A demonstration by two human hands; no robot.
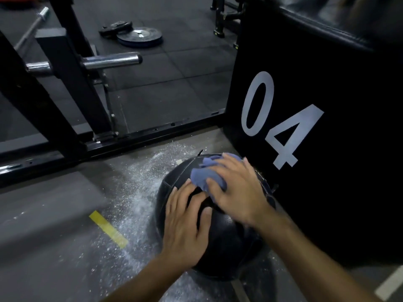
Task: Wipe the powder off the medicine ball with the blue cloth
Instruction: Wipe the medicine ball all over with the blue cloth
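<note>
Gym floor (54, 214) of dark rubber, strewn with white powder (139, 192); a rack (65, 83) stands behind. The round medicine ball (229, 243), no long axis, rests on the floor beside a black box (327, 192) marked "04". Left hand (185, 223) lies flat on it, fingers spread; right hand (237, 192) presses the bunched blue cloth (207, 177) to its top.

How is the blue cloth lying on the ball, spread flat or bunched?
Bunched: the blue cloth sits crumpled under the right hand atop the medicine ball, folds showing.
</note>
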